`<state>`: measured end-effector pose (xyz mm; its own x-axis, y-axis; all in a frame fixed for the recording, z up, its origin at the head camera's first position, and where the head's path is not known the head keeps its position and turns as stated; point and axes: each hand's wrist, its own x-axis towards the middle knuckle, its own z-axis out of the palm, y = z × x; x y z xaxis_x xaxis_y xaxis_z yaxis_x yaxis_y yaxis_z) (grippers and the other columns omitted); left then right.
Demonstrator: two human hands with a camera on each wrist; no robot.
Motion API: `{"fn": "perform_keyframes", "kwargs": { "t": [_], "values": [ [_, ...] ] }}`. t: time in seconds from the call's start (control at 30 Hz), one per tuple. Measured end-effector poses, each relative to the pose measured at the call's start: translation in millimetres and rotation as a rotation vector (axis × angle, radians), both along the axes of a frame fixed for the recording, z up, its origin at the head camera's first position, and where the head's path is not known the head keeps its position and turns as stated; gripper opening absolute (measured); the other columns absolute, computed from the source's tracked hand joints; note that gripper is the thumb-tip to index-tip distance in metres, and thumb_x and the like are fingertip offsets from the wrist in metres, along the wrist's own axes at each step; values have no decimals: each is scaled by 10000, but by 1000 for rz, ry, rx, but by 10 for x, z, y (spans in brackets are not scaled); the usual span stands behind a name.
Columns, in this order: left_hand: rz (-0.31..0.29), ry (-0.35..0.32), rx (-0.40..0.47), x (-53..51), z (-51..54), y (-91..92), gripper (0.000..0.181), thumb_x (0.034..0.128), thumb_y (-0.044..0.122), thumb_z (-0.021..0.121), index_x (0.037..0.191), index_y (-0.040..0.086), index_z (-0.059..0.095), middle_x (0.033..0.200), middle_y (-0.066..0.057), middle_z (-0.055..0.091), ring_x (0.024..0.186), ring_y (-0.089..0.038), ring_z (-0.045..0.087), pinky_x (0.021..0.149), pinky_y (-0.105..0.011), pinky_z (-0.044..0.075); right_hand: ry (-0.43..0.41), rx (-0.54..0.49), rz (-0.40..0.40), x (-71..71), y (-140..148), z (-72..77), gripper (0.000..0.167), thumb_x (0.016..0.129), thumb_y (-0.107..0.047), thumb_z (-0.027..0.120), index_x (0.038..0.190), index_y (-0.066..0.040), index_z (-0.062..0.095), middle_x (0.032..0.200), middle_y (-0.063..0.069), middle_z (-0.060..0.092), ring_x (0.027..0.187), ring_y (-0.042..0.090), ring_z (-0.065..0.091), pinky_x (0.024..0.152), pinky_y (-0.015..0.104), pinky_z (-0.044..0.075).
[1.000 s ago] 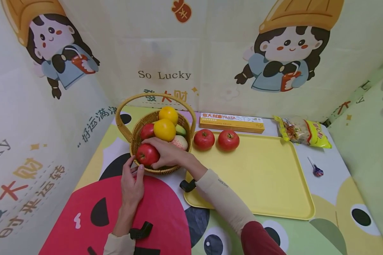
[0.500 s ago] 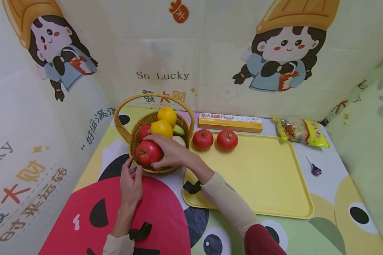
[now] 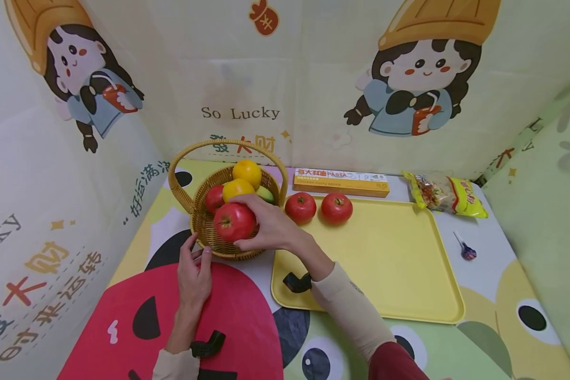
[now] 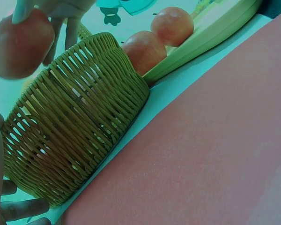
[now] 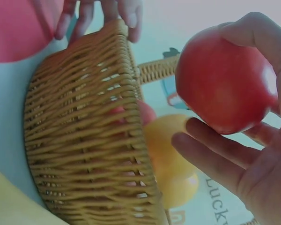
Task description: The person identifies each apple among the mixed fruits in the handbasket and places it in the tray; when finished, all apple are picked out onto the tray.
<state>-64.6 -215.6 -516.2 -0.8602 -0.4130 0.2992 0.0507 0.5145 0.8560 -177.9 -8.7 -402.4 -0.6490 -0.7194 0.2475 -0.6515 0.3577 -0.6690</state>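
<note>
My right hand (image 3: 271,224) holds a red apple (image 3: 235,221) between thumb and fingers, above the front part of a wicker basket (image 3: 195,216). In the right wrist view the apple (image 5: 225,82) is clear of the basket rim, with two fingers extended below it. My left hand (image 3: 195,274) touches the basket's near left side, its fingers fairly straight and the thumb apart. Inside the basket lie two orange-yellow fruits (image 3: 247,174), a red fruit (image 3: 215,199) and a green item (image 3: 265,194). My right hand hides part of the contents.
Two red apples (image 3: 336,209) sit at the back left of a yellow tray (image 3: 385,264). Behind it lie a pasta box (image 3: 340,184) and a yellow snack bag (image 3: 446,195). A lollipop (image 3: 466,250) lies right of the tray. The basket's tall handle (image 3: 228,141) arches over it.
My right hand has lifted the apple off the basket's front left and carried it up and to the right. My left hand has stayed against the basket.
</note>
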Motion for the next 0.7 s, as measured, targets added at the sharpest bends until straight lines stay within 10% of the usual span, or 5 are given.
{"fn": "perform_keyframes", "kwargs": {
  "t": [0.7],
  "values": [
    [2,-10,8,7,13,1,510,1031,280,541,1501,123,422,1400,-137,548,1122,-256,664,843,18,393,-111,-101,-184,168,610,10,856,694,-376,835,1421,-180,426,1352,-28,552,1191,147,559,935,398,564]
  ]
}}
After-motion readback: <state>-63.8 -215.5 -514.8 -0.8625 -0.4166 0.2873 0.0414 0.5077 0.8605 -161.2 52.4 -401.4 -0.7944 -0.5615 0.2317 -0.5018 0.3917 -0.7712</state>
